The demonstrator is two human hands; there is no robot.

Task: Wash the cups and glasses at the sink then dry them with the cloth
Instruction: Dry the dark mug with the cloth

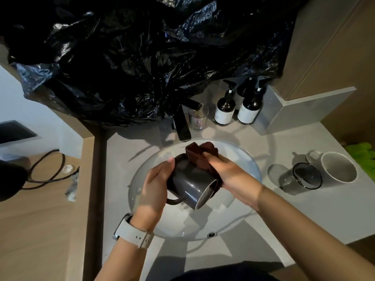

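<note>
We hold a smooth, shiny dark mug (190, 181) on its side over the round white sink (246, 159). Our left hand (156, 185) wraps around its body. Our right hand (229, 173) squeezes a soft brown cloth (199, 155) against it. A white mug (338, 167) and a clear glass (300, 179) sit on the grey surface (304, 209).

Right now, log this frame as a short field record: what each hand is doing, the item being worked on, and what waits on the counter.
left hand: grips the dark mug, tilted over the sink
right hand: holds the brown cloth against the mug
tap: no water visible
right counter: white mug, smoked glass beside it
behind tap: clear glass, pump bottles
</note>
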